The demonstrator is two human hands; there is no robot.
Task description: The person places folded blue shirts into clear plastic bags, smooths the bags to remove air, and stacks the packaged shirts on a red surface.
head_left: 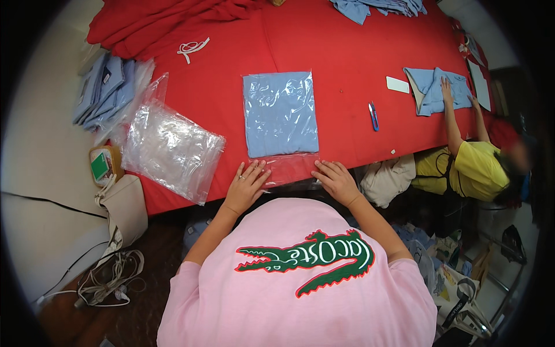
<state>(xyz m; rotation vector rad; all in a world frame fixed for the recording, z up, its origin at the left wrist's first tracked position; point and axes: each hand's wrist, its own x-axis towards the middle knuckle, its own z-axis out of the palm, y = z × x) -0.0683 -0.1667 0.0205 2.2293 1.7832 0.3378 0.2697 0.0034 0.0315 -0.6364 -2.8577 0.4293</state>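
Note:
A folded light-blue garment [280, 113] lies inside a clear plastic bag [284, 169] on the red-covered table, right in front of me. The bag's transparent end sticks out past the cloth toward the near table edge. My left hand [248, 184] lies on the left corner of that end, fingers stretched out, a ring on one finger. At the right corner my right hand [337, 181] rests flat with its fingers extended. Neither hand grips anything that I can see. Left of my left hand is a stack of flat clear plastic bags [170, 147].
Folded blue garments [104, 89] are piled at the left edge, and red fabric [167, 26] is heaped at the far left. Blue-handled thread snips [374, 117] and a white card [397, 84] lie to the right. Beyond them, a person in yellow [480, 170] handles another blue garment [433, 89].

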